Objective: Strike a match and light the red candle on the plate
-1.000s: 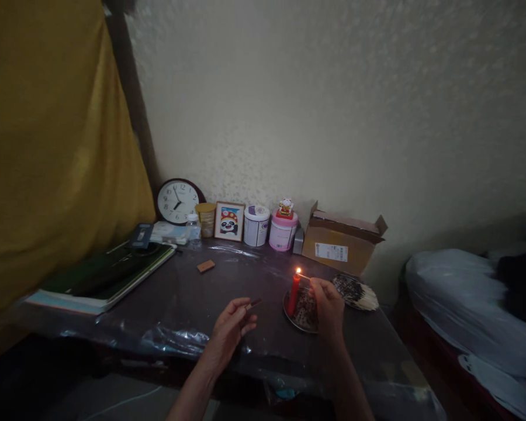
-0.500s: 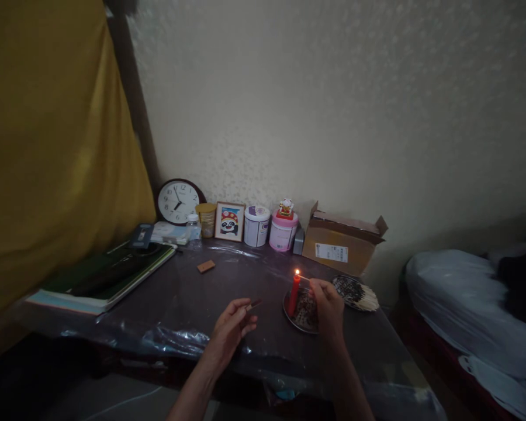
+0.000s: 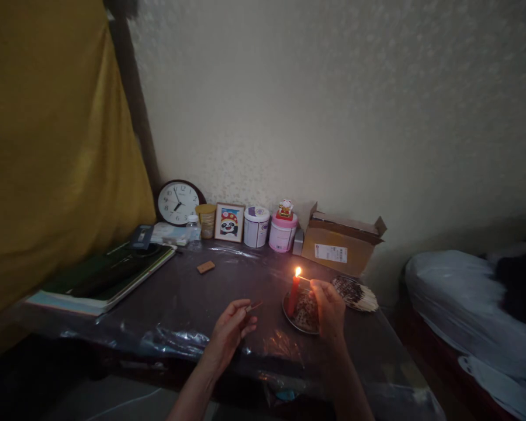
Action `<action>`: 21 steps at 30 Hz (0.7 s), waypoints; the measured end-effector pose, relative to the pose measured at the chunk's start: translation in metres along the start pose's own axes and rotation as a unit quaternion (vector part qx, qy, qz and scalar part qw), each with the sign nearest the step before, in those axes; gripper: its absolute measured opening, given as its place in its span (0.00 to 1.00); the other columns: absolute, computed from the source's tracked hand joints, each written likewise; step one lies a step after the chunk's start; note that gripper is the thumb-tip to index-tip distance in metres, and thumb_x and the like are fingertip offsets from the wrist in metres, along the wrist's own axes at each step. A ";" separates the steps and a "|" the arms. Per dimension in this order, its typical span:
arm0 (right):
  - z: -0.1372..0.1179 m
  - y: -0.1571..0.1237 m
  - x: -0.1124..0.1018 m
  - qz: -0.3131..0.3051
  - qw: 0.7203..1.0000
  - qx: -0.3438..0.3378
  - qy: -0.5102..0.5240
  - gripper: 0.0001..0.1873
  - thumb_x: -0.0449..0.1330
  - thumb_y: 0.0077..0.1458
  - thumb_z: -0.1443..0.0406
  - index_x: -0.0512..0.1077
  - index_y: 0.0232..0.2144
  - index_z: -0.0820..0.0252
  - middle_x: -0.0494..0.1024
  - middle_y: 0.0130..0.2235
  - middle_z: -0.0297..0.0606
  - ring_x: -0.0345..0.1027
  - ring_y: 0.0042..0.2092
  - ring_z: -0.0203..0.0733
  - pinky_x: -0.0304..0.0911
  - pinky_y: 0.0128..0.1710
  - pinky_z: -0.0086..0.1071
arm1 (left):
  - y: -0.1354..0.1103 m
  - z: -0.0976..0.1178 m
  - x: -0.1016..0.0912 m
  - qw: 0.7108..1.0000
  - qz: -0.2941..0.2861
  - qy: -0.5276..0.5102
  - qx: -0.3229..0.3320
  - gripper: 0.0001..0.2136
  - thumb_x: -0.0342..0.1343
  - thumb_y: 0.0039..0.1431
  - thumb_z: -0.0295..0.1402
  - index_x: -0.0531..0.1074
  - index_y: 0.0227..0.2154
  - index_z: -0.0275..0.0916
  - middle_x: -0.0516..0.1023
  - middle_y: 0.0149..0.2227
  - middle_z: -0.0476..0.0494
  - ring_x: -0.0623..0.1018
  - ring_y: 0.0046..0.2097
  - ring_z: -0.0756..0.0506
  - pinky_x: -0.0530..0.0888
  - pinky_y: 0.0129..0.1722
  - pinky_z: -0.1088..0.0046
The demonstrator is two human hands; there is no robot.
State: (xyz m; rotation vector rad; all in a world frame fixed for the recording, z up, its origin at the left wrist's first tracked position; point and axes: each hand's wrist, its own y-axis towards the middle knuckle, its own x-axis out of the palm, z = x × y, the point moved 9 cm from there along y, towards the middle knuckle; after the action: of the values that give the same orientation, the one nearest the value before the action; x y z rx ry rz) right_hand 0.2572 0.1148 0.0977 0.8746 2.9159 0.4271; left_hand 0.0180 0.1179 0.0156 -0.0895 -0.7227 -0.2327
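A short red candle (image 3: 294,294) stands upright in a small round metal dish (image 3: 290,314) on the dark, plastic-covered table (image 3: 193,298). A flame burns at its tip. My right hand (image 3: 328,307) pinches a thin match whose far end sits at that flame. My left hand (image 3: 230,330) hovers left of the dish, its fingers closed on a small matchbox (image 3: 253,306). The dish also holds a heap of spent matches.
A pile of matchsticks (image 3: 355,293) lies right of the dish. A cardboard box (image 3: 339,240), white and pink tubs (image 3: 269,228), a panda picture (image 3: 229,221) and a clock (image 3: 178,202) line the wall. Books (image 3: 103,278) lie at left; a small brown block (image 3: 206,267) sits mid-table.
The flame at the candle tip has grown brighter and lights the table plastic. Both hands have stayed almost where they were.
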 end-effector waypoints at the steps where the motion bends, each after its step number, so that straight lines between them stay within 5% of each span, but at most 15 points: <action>1: 0.000 0.000 0.000 0.000 1.000 0.001 0.001 0.12 0.59 0.46 0.57 0.72 0.25 0.60 0.70 0.22 0.31 0.63 0.26 0.35 0.57 0.25 0.27 | -0.001 0.000 0.001 1.000 -0.003 0.000 0.000 0.10 0.56 0.52 0.34 0.70 0.38 0.40 0.73 0.47 0.41 0.75 0.36 0.48 0.70 0.39 0.69; 10: -0.010 -0.002 -0.003 0.002 0.999 0.003 0.049 0.11 0.60 0.45 0.58 0.71 0.23 0.61 0.69 0.22 0.31 0.63 0.26 0.35 0.57 0.25 0.28 | -0.001 0.001 -0.001 1.000 0.010 0.003 0.002 0.10 0.58 0.51 0.35 0.70 0.37 0.40 0.75 0.44 0.42 0.76 0.36 0.48 0.71 0.39 0.69; 21: -0.089 -0.029 -0.019 -0.061 0.980 -0.097 0.161 0.06 0.58 0.48 0.60 0.68 0.23 0.55 0.71 0.29 0.33 0.66 0.31 0.37 0.63 0.32 0.32 | -0.004 0.014 -0.001 0.999 0.001 -0.033 0.016 0.10 0.58 0.50 0.34 0.72 0.37 0.39 0.75 0.47 0.39 0.76 0.36 0.48 0.71 0.39 0.68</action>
State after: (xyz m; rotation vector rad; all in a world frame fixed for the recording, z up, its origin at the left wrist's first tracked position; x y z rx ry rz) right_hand 0.2448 0.0592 0.1749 0.6495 3.1154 0.9030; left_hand 0.0072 0.1166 0.0248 -0.0671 -0.7909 -0.2172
